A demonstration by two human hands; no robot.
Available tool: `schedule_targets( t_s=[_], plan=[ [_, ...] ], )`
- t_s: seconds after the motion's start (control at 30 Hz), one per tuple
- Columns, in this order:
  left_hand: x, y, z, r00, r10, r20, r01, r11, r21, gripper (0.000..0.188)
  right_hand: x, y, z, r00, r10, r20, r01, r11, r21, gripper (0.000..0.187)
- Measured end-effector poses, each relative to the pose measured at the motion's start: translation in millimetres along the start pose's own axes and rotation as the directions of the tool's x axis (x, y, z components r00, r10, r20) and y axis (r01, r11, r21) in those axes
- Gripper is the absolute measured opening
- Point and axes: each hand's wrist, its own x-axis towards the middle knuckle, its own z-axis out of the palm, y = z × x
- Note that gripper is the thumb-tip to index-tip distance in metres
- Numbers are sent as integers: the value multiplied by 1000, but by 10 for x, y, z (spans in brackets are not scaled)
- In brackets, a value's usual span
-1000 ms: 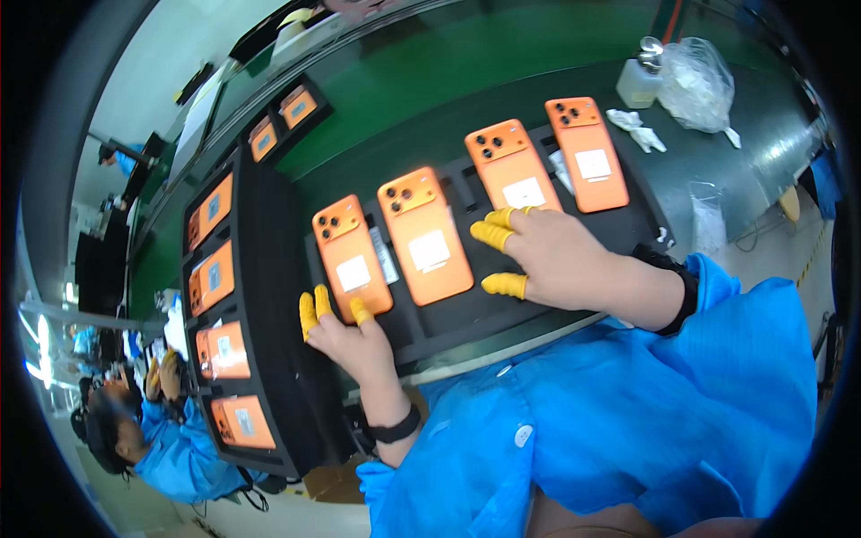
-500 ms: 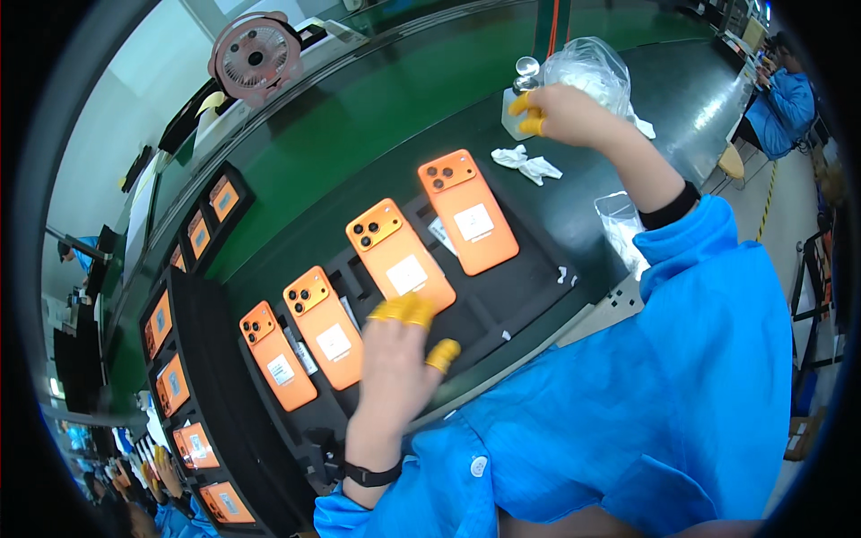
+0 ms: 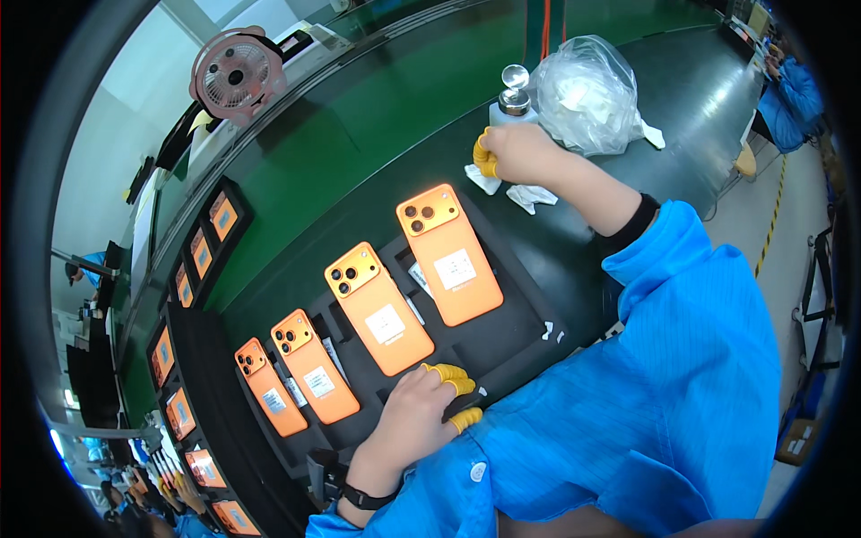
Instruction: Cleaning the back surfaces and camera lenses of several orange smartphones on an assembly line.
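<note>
Four orange phones lie camera side up in a black foam tray (image 3: 502,345): the leftmost phone (image 3: 285,419), the second phone (image 3: 336,408), the third phone (image 3: 404,345) and the rightmost phone (image 3: 475,300). Each back carries a white label. My left hand (image 3: 417,408), with yellow finger cots, is at the tray's front edge, just below the third phone. Its thumb stands apart from the bent fingers, and nothing shows between them. My right hand (image 3: 520,154), also in yellow cots, has curled fingertips down at a crumpled white wipe (image 3: 482,182); whether they pinch it is hidden. Another white wipe (image 3: 531,197) lies beside it.
A pump-top bottle (image 3: 514,103) stands behind my right hand, beside a clear plastic bag (image 3: 587,94) of white material. Black trays (image 3: 220,350) with more orange phones line the left. A pink fan (image 3: 236,76) stands beyond. A person in blue (image 3: 789,103) sits far right.
My right hand has come from the bottle's top down to the white wipes, its fingers curled. My left hand has slid off the third phone to the tray's front edge. The view has shifted.
</note>
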Motion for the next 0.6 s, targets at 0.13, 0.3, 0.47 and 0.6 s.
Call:
schedule_targets(
  t_s=[0.13, 0.3, 0.47, 0.6],
  plan=[
    [304, -44, -195, 953, -166, -252, 101, 962, -252, 43, -21, -63, -305, 996, -87, -29, 84, 737, 671, 14],
    [713, -362, -30, 712, -349, -609, -176, 751, -637, 50, -172, -471, -151, 938, -332, 97, 12, 311, 950, 16],
    [766, -359, -6, 694, -391, -605, -277, 631, -725, 45, -312, -718, 2, 855, -438, 276, -157, 288, 945, 16],
    [756, -399, -13, 651, -439, -619, -344, 556, -756, 31, -266, -680, 75, 884, -410, 225, -141, 227, 964, 15]
  ],
)
